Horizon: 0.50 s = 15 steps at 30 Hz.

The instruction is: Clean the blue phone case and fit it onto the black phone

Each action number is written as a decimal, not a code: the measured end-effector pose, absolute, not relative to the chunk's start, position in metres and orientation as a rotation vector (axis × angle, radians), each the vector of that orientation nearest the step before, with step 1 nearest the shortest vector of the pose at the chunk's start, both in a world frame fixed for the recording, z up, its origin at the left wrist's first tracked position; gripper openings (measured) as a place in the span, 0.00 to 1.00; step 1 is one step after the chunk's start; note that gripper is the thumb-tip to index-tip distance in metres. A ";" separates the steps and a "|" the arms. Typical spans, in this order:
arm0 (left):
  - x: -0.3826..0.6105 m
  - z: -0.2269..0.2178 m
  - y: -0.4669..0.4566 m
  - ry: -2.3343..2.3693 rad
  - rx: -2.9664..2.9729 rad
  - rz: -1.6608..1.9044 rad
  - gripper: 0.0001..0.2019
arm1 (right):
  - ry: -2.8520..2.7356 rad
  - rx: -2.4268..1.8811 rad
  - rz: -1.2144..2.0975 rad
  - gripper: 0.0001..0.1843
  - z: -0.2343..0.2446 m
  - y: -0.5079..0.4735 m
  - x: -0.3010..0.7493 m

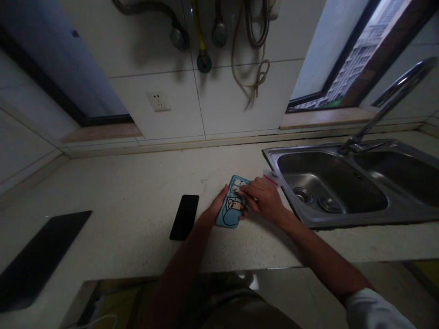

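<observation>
A light blue phone case with a cartoon figure (230,210) lies tilted on the pale stone countertop (137,183), just left of the sink. My left hand (216,208) grips its left edge, with the fingers partly behind it. My right hand (262,199) comes over the top of the case, fingertips pressed onto its upper part and hiding some of the print. A small white and red wrapper (270,177) lies just beyond my right hand. A black smartphone (184,217) rests face-up on the counter, left of my left hand and apart from it.
A stainless double sink (329,183) with a chrome faucet (387,107) is set into the counter at right. A dark flat slab (41,258) lies at the left edge. Tiled wall behind carries a socket (158,101), hanging hoses and a tied cord.
</observation>
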State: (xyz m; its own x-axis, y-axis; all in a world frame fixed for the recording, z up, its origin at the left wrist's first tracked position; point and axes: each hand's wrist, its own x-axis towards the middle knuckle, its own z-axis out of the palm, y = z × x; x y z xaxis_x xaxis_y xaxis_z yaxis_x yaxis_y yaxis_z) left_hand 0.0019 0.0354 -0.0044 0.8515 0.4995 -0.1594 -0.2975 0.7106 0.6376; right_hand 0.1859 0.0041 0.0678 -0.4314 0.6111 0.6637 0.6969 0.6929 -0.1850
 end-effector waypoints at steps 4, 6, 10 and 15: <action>-0.003 -0.007 0.037 0.316 0.585 0.437 0.42 | -2.118 -1.037 -0.105 0.16 0.068 0.004 0.187; -0.003 -0.005 0.038 0.308 0.556 0.454 0.42 | -2.154 -1.017 -0.037 0.17 0.065 0.005 0.185; 0.000 0.002 0.036 0.308 0.452 0.528 0.39 | -2.178 -1.054 0.064 0.18 0.058 0.004 0.182; 0.003 -0.002 0.033 0.315 0.439 0.533 0.35 | -2.188 -1.201 0.127 0.18 0.056 0.003 0.182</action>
State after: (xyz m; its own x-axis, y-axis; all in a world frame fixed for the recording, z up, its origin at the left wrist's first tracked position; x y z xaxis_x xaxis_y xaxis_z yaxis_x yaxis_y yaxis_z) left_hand 0.0030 0.0334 -0.0025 0.8176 0.5488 -0.1740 -0.4173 0.7731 0.4776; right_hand 0.1824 0.0034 0.0555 -0.3849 0.7881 0.4804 0.7272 0.5795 -0.3680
